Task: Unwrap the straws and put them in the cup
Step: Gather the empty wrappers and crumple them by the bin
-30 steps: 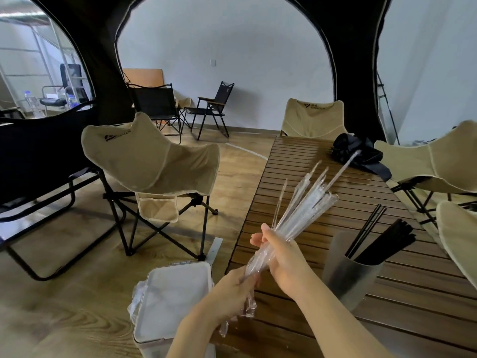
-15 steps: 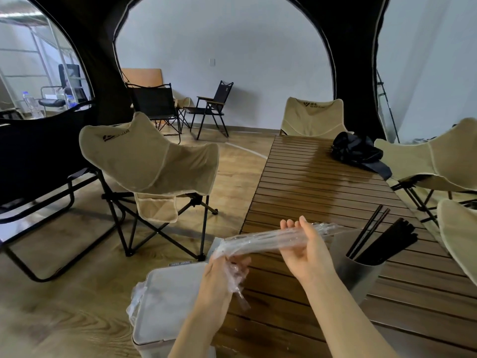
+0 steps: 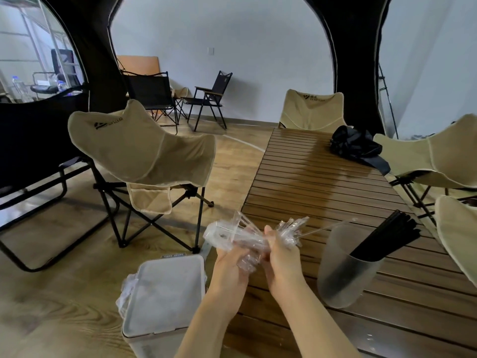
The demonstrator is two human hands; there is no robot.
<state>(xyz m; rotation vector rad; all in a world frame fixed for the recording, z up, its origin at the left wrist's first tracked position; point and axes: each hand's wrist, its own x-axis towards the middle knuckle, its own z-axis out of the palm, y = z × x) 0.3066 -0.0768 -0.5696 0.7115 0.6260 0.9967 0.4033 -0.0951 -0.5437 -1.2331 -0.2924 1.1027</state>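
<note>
A bundle of clear plastic wrappers [image 3: 232, 235] lies crosswise between both hands, over the left edge of the slatted wooden table [image 3: 322, 177]. My left hand [image 3: 229, 270] grips its lower left part from beneath. My right hand [image 3: 281, 257] holds the bundle at its middle, with wrapper ends fanning out past the fingers to the right. I cannot tell whether any straw is inside the wrappers. A frosted cup [image 3: 343, 277] stands on the table to the right of my hands and holds several black straws [image 3: 387, 239] leaning right.
A white lidded bin [image 3: 165, 293] with a plastic liner stands on the floor just left of the table, under my left arm. A black bag [image 3: 356, 146] lies at the table's far right. Beige folding chairs [image 3: 144, 148] surround the table.
The bundle, held upright a second ago, has swung down to lie crosswise. Both hands have come closer together around it and dropped slightly towards the bin.
</note>
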